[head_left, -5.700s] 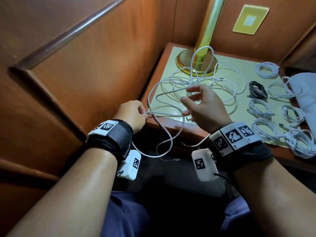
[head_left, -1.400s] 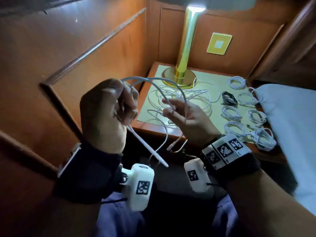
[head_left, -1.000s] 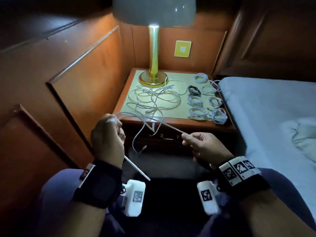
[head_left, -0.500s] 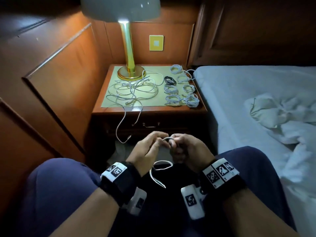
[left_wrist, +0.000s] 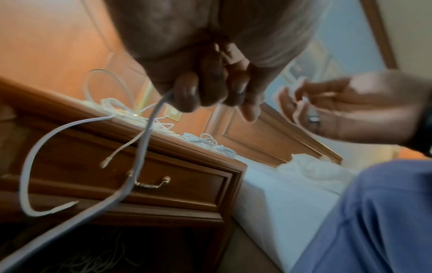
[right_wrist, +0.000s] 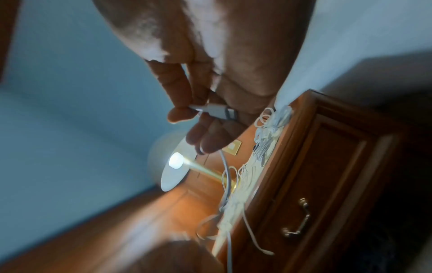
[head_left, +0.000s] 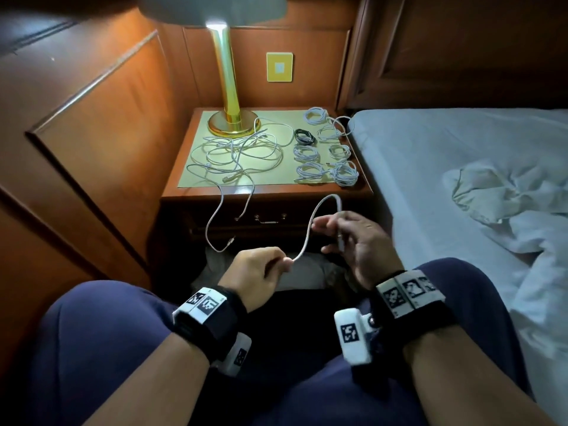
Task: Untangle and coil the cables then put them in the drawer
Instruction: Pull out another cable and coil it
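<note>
**A:** What are the two hands doing?

**B:** In the head view the left hand [head_left: 256,270] sits low in the centre of the frame, its grip curled tight round a white cable [head_left: 310,230]. The cable rises from that fist, arches over in the middle of the frame and comes down into the right hand [head_left: 358,241], just right of centre.

**A:** And the right grip?

**B:** Clamped on the same cable. The right wrist view shows the fingertips [right_wrist: 178,114] pinching the cable just behind its plug [right_wrist: 221,111], in the middle of that frame.

**A:** Where are the other cables?

**B:** On the worktop [head_left: 365,189] of the bedside cabinet, upper centre of the head view. A loose tangle of white cables [head_left: 236,152] lies on the left part of it, just beside the brass lamp base [head_left: 233,124]. Two strands from the tangle hang over the front edge. To the right of the tangle lie coiled white cables [head_left: 325,161] in small bundles, with one black coil [head_left: 305,137] among them.

**A:** The drawer?

**B:** The drawer [head_left: 267,218] is under the worktop, shut, its metal handle showing just above the hands. The left wrist view shows the same drawer front at lower left, with the hanging strands in front of it.

**A:** Anything else?

**B:** A bed [head_left: 445,155] with a pale sheet fills the right side, touching the cabinet.
</note>
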`<state>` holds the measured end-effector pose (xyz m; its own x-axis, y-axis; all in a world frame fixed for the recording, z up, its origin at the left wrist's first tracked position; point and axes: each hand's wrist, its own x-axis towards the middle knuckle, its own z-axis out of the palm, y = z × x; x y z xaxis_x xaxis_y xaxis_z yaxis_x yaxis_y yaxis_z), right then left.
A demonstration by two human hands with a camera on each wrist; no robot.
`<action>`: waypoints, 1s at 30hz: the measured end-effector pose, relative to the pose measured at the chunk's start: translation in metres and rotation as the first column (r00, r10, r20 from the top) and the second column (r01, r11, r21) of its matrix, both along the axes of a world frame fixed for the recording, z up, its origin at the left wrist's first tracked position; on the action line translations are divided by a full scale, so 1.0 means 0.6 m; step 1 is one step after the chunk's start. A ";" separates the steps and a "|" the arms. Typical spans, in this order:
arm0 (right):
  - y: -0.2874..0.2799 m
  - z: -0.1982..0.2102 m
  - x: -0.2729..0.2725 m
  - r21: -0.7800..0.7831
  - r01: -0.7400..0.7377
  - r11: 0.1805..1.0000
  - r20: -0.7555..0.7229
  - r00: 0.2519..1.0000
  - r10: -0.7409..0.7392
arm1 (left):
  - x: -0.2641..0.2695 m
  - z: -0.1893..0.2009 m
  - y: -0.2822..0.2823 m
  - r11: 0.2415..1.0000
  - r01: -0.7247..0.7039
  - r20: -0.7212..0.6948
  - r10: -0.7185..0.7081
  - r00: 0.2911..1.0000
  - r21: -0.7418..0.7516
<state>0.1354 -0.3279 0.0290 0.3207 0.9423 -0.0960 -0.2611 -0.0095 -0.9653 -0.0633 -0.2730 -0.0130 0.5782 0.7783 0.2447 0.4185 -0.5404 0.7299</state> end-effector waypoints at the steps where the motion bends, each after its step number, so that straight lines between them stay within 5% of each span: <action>1: 0.001 -0.004 -0.010 -0.047 -0.062 0.997 0.128 0.989 0.068 | 0.005 0.003 -0.005 0.997 0.053 0.033 -0.055 0.998 0.054; 3: 0.001 -0.008 -0.024 -0.148 -0.174 0.973 0.256 0.944 0.208 | 0.008 0.009 -0.006 0.988 0.089 0.106 -0.103 0.989 0.128; 7: -0.002 -0.012 -0.039 -0.216 -0.366 0.905 0.184 0.895 0.406 | -0.001 0.012 0.007 0.993 -0.020 0.239 -0.008 0.971 0.113; 10: -0.004 -0.013 -0.037 -0.195 -0.493 0.848 -0.002 0.865 0.502 | -0.005 0.013 0.011 0.999 -0.038 0.296 0.031 0.955 0.017; 13: -0.005 -0.010 -0.033 -0.104 -0.640 0.761 -0.297 0.750 0.591 | -0.004 0.015 0.011 0.996 0.081 0.280 -0.072 0.957 -0.020; 18: -0.007 -0.010 -0.023 0.054 -0.674 0.737 -0.448 0.643 0.621 | 0.000 0.014 0.013 0.973 0.155 0.271 -0.104 0.957 -0.172; 30: 0.016 -0.022 -0.034 -0.039 -0.289 0.957 -0.135 0.950 0.281 | 0.009 0.021 0.016 0.879 0.044 0.393 0.167 0.904 -0.474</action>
<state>0.1151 -0.3186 0.0158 0.0215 0.9844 -0.1747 -0.3595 -0.1555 -0.9201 -0.0578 -0.2632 -0.0005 0.4533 0.8899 0.0511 0.0446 -0.0799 0.9958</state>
